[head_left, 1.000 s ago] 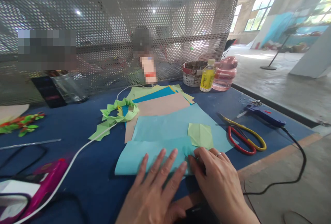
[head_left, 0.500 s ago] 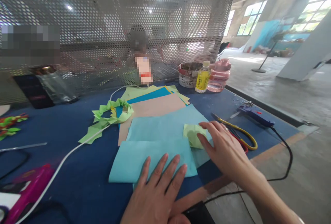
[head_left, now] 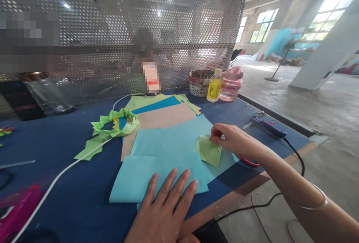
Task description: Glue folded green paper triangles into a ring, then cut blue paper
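My left hand (head_left: 165,202) lies flat with fingers spread, pressing on the folded light-blue paper (head_left: 134,177) near the table's front edge. My right hand (head_left: 231,138) has thumb and fingers pinched at the upper right edge of a small light-green paper piece (head_left: 209,155). That piece rests over the larger light-blue sheet, to the right of the fold. Behind lie a pinkish-beige sheet (head_left: 165,116), a darker blue sheet (head_left: 157,104) and pale green sheets. Left of the stack is a ring of folded green paper (head_left: 130,128).
Red-handled scissors (head_left: 251,163) lie partly hidden under my right forearm. Beyond is a dark blue corded tool (head_left: 270,126). A yellow-labelled bottle (head_left: 214,88), a pink jug (head_left: 231,86) and a round basket (head_left: 198,87) stand behind. A white cable (head_left: 67,170) crosses the left side.
My right hand has closed from loosely parted fingers into a pinch on the green paper piece, which has turned slightly. The left hand stays on the fold. The view has shifted a little.
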`<state>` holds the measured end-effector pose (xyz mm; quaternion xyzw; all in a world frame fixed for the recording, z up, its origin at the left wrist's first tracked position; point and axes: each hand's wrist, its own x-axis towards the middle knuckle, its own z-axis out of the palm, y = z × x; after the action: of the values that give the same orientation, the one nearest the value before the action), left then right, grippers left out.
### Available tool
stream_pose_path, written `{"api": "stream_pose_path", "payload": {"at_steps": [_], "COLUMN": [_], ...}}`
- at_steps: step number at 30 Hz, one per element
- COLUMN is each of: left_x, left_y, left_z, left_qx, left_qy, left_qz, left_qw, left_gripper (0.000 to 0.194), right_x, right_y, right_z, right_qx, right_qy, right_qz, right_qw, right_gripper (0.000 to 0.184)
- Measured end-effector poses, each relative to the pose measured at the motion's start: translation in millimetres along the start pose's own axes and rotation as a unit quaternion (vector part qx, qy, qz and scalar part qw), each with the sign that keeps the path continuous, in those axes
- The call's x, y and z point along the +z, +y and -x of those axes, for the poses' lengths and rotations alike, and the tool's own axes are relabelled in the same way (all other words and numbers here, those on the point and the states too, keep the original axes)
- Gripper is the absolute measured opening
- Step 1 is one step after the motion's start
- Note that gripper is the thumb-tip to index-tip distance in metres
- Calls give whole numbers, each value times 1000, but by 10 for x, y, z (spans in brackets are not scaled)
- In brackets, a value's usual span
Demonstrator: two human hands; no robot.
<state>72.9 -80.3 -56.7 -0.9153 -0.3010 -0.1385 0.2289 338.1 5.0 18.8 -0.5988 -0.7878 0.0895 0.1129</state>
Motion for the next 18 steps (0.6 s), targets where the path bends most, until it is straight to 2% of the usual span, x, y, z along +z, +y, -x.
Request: {"api": "stream_pose_path", "payload": {"at_steps": [2, 5, 9, 12, 15, 16, 18], "left_x": [-7, -6, -1, -10, -20, -20, -15], "left_y": [2, 7, 6, 6, 12, 14, 16], "left_z": [8, 19, 7, -2, 1, 3, 6], "left_qx": [2, 5, 1, -2, -4, -6, -7], "left_qy": [-3, -1, 13, 8, 10, 11, 4], "left_qz": [0, 0, 1, 7, 9, 13, 24], "left_qw": [1000, 1000, 1000, 1000, 1000, 1000, 1000], "left_gripper": [63, 66, 64, 59, 58, 60, 66], "right_x": [10, 59, 93, 16, -132, -176, -223], "right_y": [-22, -82, -93, -40, -35, -58, -139], "right_z": [37, 95, 89, 48, 53, 68, 102], "right_qx": [19, 18, -7, 3, 15, 7, -28], "right_qy": [24, 10, -18, 1, 44, 39, -24], "right_qz": [55, 125, 105, 41, -82, -141, -257], "right_qw": [998, 992, 994, 999, 996, 989, 966], "right_gripper": [24, 41, 35, 18, 17, 19, 19]}}
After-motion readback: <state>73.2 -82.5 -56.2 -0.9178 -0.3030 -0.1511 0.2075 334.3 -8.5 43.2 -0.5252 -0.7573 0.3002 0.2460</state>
